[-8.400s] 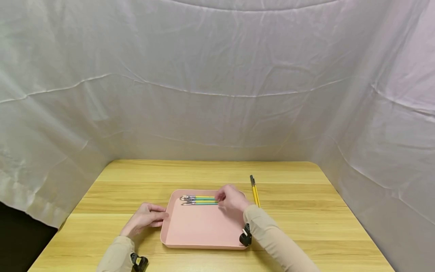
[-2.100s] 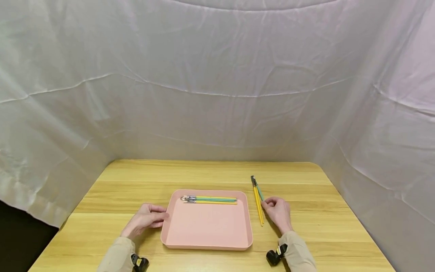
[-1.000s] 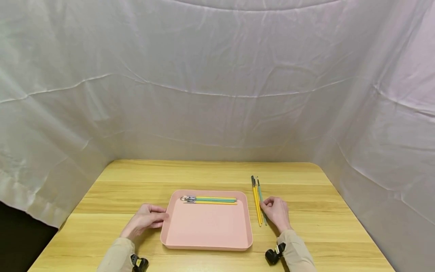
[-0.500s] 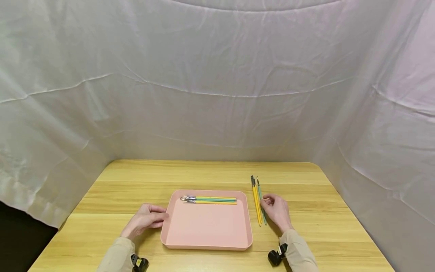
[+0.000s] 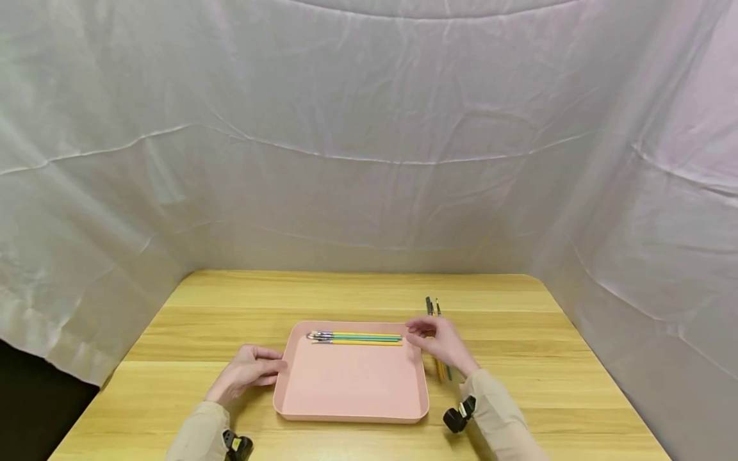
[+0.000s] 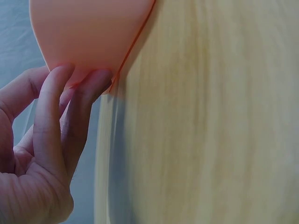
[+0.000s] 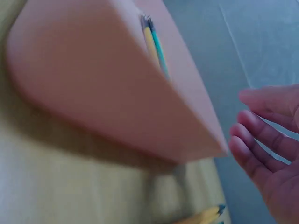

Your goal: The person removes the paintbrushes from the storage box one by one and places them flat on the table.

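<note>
The left hand [image 5: 245,371] pinches the left wall of a rectangular pink tray [image 5: 352,387]; in its wrist view, two fingertips press the outer face while another digit passes behind the rim. How firm the pinch is, I cannot tell. The right hand [image 5: 441,339] is over the tray's far right corner, its fingers gently bent, with a modest gap between thumb and index finger and nothing held in it (its wrist view shows the fingertips near the tray's corner but apart from it).

Inside the tray, a row of paintbrushes [image 5: 369,339] with yellow and green handles lies along the far wall, bristles to the left. Just outside the right wall, two yellow-handled paintbrushes [image 5: 441,370] and a green-handled paintbrush [image 5: 450,372] lie on the wooden table [image 5: 553,365], dark bristles pointing away from the person. The right hand hides their middle lengths. Each wrist, in a beige sleeve [image 5: 498,413], carries a small black camera [image 5: 455,420].
</note>
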`<control>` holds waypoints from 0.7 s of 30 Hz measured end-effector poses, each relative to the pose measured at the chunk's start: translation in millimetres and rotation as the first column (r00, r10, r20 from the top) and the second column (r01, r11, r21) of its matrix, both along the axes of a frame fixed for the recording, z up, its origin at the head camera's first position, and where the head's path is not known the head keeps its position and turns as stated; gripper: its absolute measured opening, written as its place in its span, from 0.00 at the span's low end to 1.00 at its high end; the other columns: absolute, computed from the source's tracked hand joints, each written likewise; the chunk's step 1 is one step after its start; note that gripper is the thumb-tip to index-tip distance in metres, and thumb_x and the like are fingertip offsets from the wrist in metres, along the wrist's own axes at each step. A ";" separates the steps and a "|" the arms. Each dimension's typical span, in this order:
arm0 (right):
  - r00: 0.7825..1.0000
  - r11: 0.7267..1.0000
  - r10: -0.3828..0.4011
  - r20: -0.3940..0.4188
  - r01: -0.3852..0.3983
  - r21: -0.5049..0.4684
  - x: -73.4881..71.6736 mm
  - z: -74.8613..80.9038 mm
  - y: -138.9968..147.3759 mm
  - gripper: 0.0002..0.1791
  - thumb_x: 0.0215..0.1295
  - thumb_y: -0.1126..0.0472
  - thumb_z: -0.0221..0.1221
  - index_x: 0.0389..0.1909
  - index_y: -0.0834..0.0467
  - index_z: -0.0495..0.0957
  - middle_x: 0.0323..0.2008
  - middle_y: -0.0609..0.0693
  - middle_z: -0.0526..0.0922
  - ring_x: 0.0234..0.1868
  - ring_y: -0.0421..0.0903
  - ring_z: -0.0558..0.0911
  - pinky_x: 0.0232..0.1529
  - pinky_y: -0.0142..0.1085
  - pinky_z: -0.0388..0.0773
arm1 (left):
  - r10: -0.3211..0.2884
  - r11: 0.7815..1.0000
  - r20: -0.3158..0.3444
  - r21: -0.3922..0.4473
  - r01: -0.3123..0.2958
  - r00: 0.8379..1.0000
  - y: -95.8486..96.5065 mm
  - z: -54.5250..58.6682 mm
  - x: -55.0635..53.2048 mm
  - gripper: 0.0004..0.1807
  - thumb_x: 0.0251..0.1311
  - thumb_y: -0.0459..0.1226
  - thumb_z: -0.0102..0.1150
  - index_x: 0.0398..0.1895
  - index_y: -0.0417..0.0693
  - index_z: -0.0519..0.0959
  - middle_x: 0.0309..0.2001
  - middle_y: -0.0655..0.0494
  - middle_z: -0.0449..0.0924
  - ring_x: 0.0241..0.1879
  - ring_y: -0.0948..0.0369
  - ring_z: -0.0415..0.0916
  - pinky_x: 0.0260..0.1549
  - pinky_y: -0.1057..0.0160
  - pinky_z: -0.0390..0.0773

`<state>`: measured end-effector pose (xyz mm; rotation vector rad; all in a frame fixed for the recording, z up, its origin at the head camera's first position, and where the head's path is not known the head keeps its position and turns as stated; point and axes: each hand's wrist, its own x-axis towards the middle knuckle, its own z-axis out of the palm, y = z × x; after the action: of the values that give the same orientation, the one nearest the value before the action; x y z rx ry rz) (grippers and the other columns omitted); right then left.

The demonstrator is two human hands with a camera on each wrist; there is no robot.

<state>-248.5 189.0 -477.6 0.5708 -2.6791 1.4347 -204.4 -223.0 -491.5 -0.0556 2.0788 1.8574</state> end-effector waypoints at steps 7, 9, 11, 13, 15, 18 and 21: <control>0.991 0.992 0.122 0.055 -0.122 -0.002 -9.0 13.3 -14.4 0.16 0.64 0.65 0.66 0.50 0.70 0.82 0.43 0.62 0.87 0.41 0.44 0.85 0.43 0.26 0.83 | -0.002 1.000 -0.005 0.007 0.002 1.000 -0.5 -0.2 -0.5 0.22 0.59 0.27 0.65 0.52 0.17 0.75 0.34 0.55 0.87 0.31 0.66 0.84 0.32 0.71 0.88; 0.986 0.988 0.154 0.070 -0.155 0.011 -12.1 15.3 -19.0 0.16 0.65 0.65 0.65 0.50 0.70 0.81 0.43 0.63 0.87 0.41 0.44 0.85 0.43 0.26 0.83 | -0.001 1.000 -0.004 0.008 0.001 1.000 -0.5 -0.3 -0.8 0.22 0.59 0.27 0.65 0.52 0.17 0.75 0.34 0.55 0.87 0.31 0.66 0.84 0.32 0.71 0.88; 0.980 0.983 0.180 0.088 -0.183 0.026 -15.3 17.4 -24.3 0.16 0.65 0.65 0.65 0.50 0.70 0.82 0.43 0.63 0.87 0.41 0.45 0.85 0.43 0.27 0.83 | -0.001 1.000 -0.002 0.010 0.001 1.000 -0.6 -0.2 -1.1 0.22 0.59 0.27 0.65 0.52 0.17 0.75 0.34 0.55 0.87 0.31 0.66 0.84 0.32 0.71 0.88; 0.972 0.976 0.207 0.106 -0.213 0.041 -18.3 18.9 -29.4 0.16 0.64 0.66 0.66 0.49 0.71 0.82 0.43 0.64 0.87 0.41 0.47 0.85 0.43 0.27 0.83 | 0.004 1.000 0.000 0.012 -0.004 1.000 -0.6 -0.5 -1.4 0.22 0.59 0.27 0.65 0.52 0.17 0.76 0.34 0.54 0.87 0.30 0.66 0.85 0.32 0.71 0.88; 0.965 0.969 0.231 0.124 -0.239 0.056 -21.6 19.6 -35.2 0.15 0.62 0.68 0.67 0.49 0.71 0.82 0.43 0.66 0.87 0.41 0.48 0.86 0.42 0.27 0.83 | 0.001 1.000 -0.001 0.011 -0.001 1.000 -1.0 -0.8 -1.8 0.22 0.59 0.27 0.65 0.52 0.17 0.75 0.34 0.54 0.87 0.31 0.66 0.85 0.32 0.71 0.88; 0.951 0.957 0.267 0.157 -0.281 0.071 -25.6 19.1 -44.6 0.16 0.60 0.70 0.67 0.48 0.71 0.82 0.44 0.67 0.87 0.41 0.49 0.86 0.43 0.28 0.84 | -0.003 1.000 -0.006 0.007 0.003 1.000 -2.4 -1.5 -2.0 0.21 0.59 0.27 0.65 0.52 0.17 0.75 0.34 0.55 0.87 0.31 0.66 0.84 0.32 0.71 0.88; 0.939 0.948 0.287 0.190 -0.307 0.083 -28.5 18.4 -53.8 0.16 0.59 0.71 0.68 0.48 0.71 0.82 0.43 0.66 0.87 0.40 0.47 0.86 0.43 0.28 0.85 | 0.000 1.000 -0.006 0.002 0.000 1.000 -3.3 -2.0 -1.9 0.22 0.59 0.27 0.65 0.52 0.17 0.75 0.34 0.55 0.87 0.31 0.66 0.84 0.33 0.71 0.88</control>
<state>-277.0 135.2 -459.1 0.9372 -2.9271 1.4706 -206.4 -226.2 -493.5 -0.0492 2.0808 1.8625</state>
